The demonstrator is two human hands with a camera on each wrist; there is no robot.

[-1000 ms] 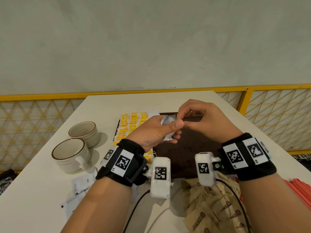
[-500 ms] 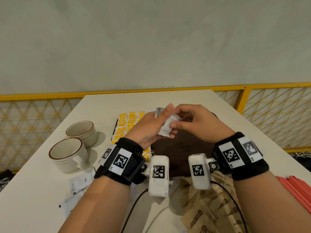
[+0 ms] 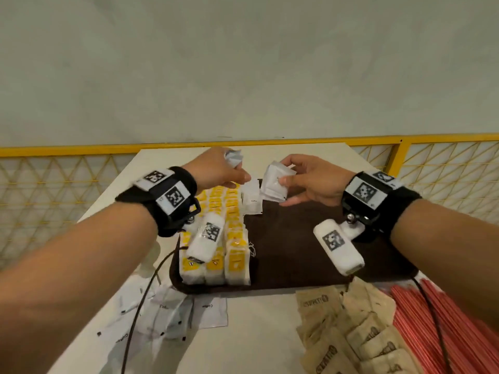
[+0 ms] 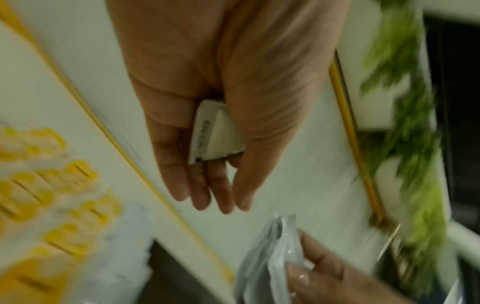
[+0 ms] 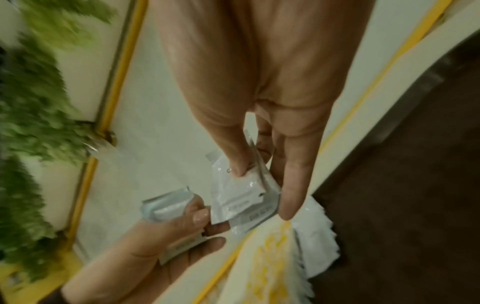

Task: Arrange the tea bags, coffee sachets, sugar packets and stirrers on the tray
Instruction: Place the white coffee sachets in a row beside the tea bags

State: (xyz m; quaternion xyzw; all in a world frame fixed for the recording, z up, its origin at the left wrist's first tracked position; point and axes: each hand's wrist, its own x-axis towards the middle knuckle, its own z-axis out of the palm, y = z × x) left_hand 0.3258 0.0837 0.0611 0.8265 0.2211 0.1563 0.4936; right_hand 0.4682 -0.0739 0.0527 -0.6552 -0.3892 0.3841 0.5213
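The right hand [image 3: 313,182], pinching a few white coffee sachets [image 3: 275,184], hovers just above the tray's [image 3: 310,255] far bare part beside the tea bags [image 3: 224,238], nearer it than the left hand [image 3: 218,171], which grips another sachet [image 3: 233,157].

Dark tray [image 3: 310,255] bare across its middle and right — open passage there, yellow tea bag rows [image 3: 224,238] filling its left side, white sachets [image 3: 252,199] at its far-left corner, brown packets [image 3: 351,325] and red stirrers [image 3: 421,325] crowding its near-right edge
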